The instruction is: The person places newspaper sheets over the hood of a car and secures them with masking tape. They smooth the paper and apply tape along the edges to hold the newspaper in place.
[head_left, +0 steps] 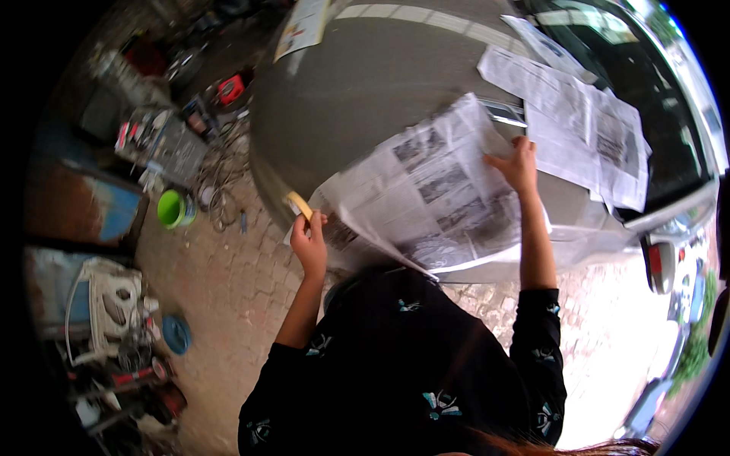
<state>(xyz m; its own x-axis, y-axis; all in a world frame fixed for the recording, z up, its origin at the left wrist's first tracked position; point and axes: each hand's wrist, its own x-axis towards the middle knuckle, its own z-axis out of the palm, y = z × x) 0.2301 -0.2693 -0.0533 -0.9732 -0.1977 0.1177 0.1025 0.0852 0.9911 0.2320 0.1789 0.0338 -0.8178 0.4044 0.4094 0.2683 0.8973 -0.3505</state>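
A pale yellow roll of tape [299, 204] is pinched in the fingers of my left hand [307, 245], beside the left edge of a large newspaper sheet [437, 178]. The sheet slants over the grey-brown car's bonnet [342, 99], close in front of my body, its lower edge bent and partly hidden by my shirt. At the sheet's right edge is my right hand [520, 166], thumb spread from the fingers, touching the paper and the bodywork. More newspaper [589, 125] lies farther right along the windscreen [608, 45].
On the brick-paved floor [220, 296] at left are a green bucket [175, 209], a blue basin [176, 334], tangled cables [220, 194] and a white panel [106, 308]. A side mirror [658, 264] juts out at right. Another paper sheet [302, 29] lies on the bonnet's far left.
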